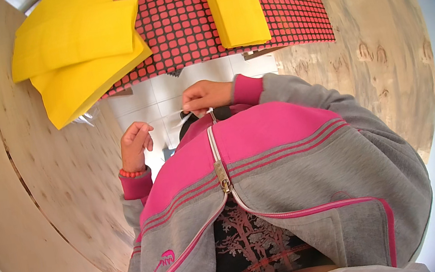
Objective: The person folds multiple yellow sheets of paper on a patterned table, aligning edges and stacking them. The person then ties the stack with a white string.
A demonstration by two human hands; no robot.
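Observation:
My right hand [208, 95] is in front of the jacket, just below the table's near edge. Its fingers are pinched together on a thin white strip [184, 120], which hangs down blurred beside a dark shape. To the left, my left hand [137, 144] is raised with its fingers curled in, and I see nothing in them. An orange bead bracelet circles that wrist. Beyond the hands, folded yellow cloth-like sheets [77, 38] lie in an overlapping pile at the table's left. A narrow folded yellow stack [236, 10] sits farther right. Neither hand touches the yellow pieces.
The table wears a red-and-black checked cover [178, 28]. Wooden panels [62, 160] stand at the left, and another wooden board [379, 42] is at the right. Clear plastic [86, 117] pokes out under the left pile. White floor tiles [140, 100] show below the table.

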